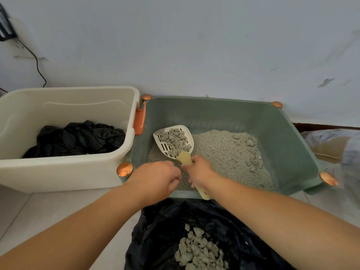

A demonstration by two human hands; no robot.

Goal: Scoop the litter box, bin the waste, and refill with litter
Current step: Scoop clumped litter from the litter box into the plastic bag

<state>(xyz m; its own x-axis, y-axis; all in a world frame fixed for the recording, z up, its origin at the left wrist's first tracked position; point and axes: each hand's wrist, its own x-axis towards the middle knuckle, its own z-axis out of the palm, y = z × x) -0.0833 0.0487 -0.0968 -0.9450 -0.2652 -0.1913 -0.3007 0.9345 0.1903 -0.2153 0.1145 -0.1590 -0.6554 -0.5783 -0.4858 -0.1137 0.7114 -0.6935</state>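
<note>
Right hand (198, 169) grips the cream slotted plastic scoop (174, 141), heaped with grey clumps. Left hand (156, 178) loosely curled, holding nothing visible. Tilting risks spillage short of the black bin bag (165, 230).

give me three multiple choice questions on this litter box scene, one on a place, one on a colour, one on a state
1. Where does the black bag holding clumps lie?
A. inside the cream bin
B. on the floor in front of the litter box
C. inside the litter box

2. What colour is the litter box?
A. green
B. red
C. black

3. What is the scoop's state?
A. empty
B. loaded with clumps
C. lying in the bag

Answers:
1 B: the black bag with clumps lies nearest the camera, in front of the litter box.
2 A: its walls are green.
3 B: the scoop, held by the right hand, carries grey clumps.
</note>
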